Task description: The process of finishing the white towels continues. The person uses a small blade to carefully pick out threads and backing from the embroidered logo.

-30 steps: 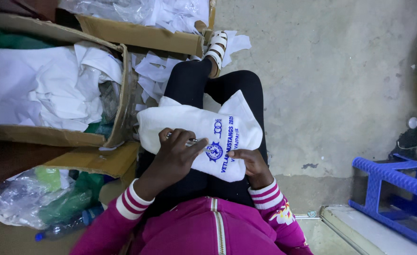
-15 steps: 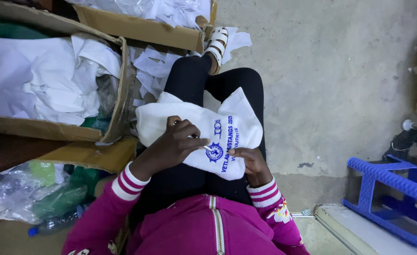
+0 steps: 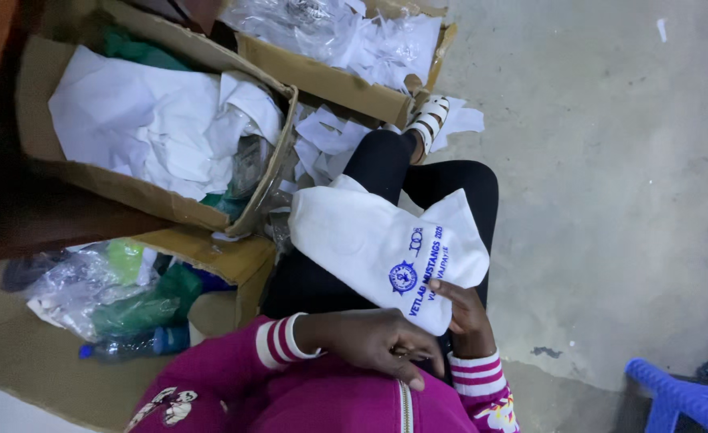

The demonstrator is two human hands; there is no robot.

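I log right hand gripping the white printed cloth on my lap; left hand curled loosely beside it, holding nothing.

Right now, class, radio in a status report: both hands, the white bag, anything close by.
Right hand gripping white printed bag at near edge. Left hand off it, by the waist. Open cardboard box of white scraps alongside.

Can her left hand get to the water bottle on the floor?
Probably yes. The left hand rests near her lap, off the white cloth bag. The plastic bottle lies on her left beside crumpled bags, with nothing across the way.
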